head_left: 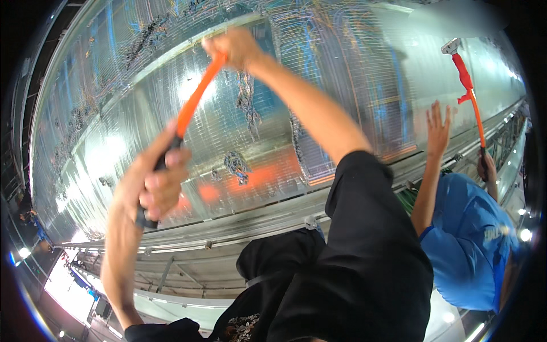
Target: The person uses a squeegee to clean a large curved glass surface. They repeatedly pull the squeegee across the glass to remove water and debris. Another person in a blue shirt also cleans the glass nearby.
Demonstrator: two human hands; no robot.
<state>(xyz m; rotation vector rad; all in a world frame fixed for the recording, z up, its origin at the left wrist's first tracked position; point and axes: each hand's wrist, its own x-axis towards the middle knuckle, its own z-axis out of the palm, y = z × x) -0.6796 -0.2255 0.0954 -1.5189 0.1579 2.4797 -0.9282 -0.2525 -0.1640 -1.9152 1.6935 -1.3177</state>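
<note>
Head view: gripping the black end of an orange-shafted tool [196, 100] with the left hand [152, 185], with fingers curled firmly round it; holding the far end of the orange shaft with the right hand [239, 48], with fingers folded close and blurred. Slanted across a wide, glossy, finely ribbed surface [139, 122]; impossible to tell whether touching, with the working end hidden at the right hand.

Judging from the debris, apparently partway along. Seemingly worked loose already: dark, curly clumps [236, 165], scattered below the shaft and toward the upper left. Likely left: taking off those clumps, and dealing with dense coloured streaks [347, 68] to the right of the right hand. Seemingly further along at the far right, with a smooth, pale stretch [487, 74] beside a co-worker in blue [467, 239]. Also visible there: a second orange-shafted tool [477, 117], wrapped partly in red, raised in the co-worker's grasp.
</note>
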